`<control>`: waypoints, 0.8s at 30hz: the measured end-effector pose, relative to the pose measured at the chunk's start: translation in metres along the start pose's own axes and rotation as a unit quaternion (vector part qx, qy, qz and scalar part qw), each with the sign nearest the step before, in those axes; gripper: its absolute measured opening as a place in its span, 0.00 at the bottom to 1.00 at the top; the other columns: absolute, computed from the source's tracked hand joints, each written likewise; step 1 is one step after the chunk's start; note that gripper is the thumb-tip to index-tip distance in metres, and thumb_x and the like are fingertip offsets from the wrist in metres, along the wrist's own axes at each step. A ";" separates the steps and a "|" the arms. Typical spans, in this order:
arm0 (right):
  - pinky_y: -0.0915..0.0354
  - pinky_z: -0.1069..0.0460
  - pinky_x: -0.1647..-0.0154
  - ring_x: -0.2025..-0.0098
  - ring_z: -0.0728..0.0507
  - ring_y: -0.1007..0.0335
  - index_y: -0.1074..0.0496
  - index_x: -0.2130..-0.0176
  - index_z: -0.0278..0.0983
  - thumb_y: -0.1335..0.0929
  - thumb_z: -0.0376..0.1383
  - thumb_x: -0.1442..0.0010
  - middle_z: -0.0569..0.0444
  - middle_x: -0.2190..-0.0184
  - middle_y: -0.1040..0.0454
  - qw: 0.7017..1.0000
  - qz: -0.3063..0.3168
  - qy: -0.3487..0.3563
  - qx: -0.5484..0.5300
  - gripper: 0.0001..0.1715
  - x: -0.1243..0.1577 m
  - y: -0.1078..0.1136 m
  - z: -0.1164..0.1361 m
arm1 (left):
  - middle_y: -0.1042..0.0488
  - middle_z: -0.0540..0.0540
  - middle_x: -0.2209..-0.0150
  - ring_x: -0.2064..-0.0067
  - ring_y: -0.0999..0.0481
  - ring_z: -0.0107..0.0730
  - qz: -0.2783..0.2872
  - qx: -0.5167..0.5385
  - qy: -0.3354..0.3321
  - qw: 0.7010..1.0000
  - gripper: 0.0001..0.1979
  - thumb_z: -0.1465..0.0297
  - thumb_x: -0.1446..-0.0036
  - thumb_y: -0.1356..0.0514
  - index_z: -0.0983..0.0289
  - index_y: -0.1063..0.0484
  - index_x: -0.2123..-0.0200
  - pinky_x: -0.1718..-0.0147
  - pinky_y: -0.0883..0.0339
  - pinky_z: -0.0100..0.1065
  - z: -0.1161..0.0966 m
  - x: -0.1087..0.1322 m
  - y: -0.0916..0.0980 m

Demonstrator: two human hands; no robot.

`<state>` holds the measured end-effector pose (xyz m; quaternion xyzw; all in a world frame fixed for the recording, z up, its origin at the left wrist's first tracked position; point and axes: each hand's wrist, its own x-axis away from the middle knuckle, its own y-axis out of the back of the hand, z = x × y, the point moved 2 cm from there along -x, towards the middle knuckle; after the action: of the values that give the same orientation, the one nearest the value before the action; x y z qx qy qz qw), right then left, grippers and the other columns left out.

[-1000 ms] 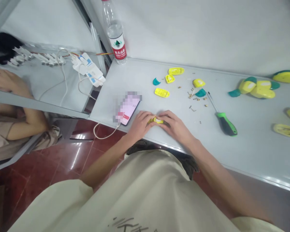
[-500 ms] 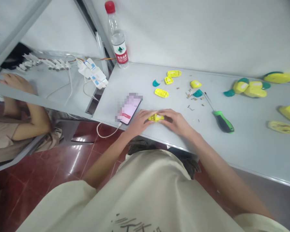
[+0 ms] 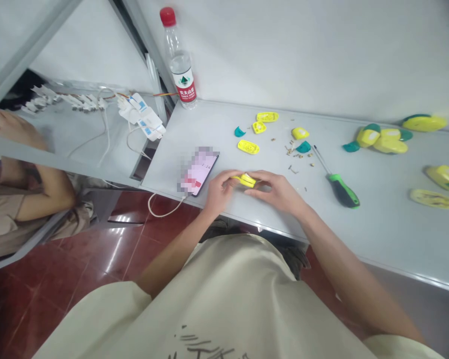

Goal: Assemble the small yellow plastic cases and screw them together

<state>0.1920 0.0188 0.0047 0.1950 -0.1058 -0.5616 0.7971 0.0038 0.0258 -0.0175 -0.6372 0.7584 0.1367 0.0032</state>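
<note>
Between my two hands, close to the table's front edge, is a small yellow plastic casing (image 3: 247, 180) with a dark seam along its side. Fingers of my left hand (image 3: 220, 188) pinch its left end, and my right hand (image 3: 275, 188) grips the right end. Beyond them lie yellow shell pieces, one of them an open shell half (image 3: 248, 146), and a teal cap piece (image 3: 240, 131). Another teal piece (image 3: 303, 146) sits among several small brass-coloured bits and screws. To the right rests a screwdriver (image 3: 343, 190) with a green and black handle.
A phone (image 3: 200, 172) on a white cable lies left of my hands. Behind it stands a water bottle (image 3: 183, 75). More yellow-and-teal parts (image 3: 391, 141) are at the right. A person's arm (image 3: 45, 192) and a power strip (image 3: 145, 117) are at the neighbouring table.
The yellow casing has turned in my hands: its open, ribbed inside showed before, and now its side seam faces me. My left hand has rotated more upright around it.
</note>
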 end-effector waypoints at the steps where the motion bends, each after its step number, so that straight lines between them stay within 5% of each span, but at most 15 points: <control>1: 0.27 0.45 0.52 0.58 0.41 0.22 0.25 0.44 0.42 0.28 0.48 0.40 0.49 0.48 0.21 1.000 -0.004 0.015 0.020 0.27 0.001 0.001 0.004 | 0.20 0.59 0.52 0.50 0.21 0.35 -0.008 0.008 -0.002 1.000 0.15 0.60 0.35 0.41 0.64 0.22 0.54 0.48 0.29 0.35 -0.004 0.000 -0.001; 9: 0.29 0.46 0.48 0.50 0.40 0.23 0.30 0.39 0.44 0.35 0.39 0.32 0.49 0.46 0.22 0.985 -0.017 0.095 0.142 0.23 0.009 0.015 0.035 | 0.21 0.58 0.50 0.47 0.22 0.34 -0.002 -0.012 -0.095 0.995 0.13 0.64 0.35 0.41 0.61 0.23 0.51 0.45 0.29 0.36 -0.031 0.000 0.004; 24: 0.27 0.45 0.49 0.52 0.42 0.23 0.32 0.36 0.46 0.32 0.38 0.34 0.51 0.45 0.23 0.989 -0.020 0.092 0.115 0.28 0.029 0.028 0.072 | 0.22 0.58 0.47 0.44 0.24 0.35 0.012 -0.047 -0.173 0.984 0.18 0.70 0.37 0.38 0.58 0.26 0.44 0.45 0.27 0.38 -0.068 0.017 0.014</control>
<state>0.1981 -0.0144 0.0799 0.3388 -0.0919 -0.5410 0.7643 -0.0013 -0.0029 0.0481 -0.5942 0.7468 0.2804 0.1027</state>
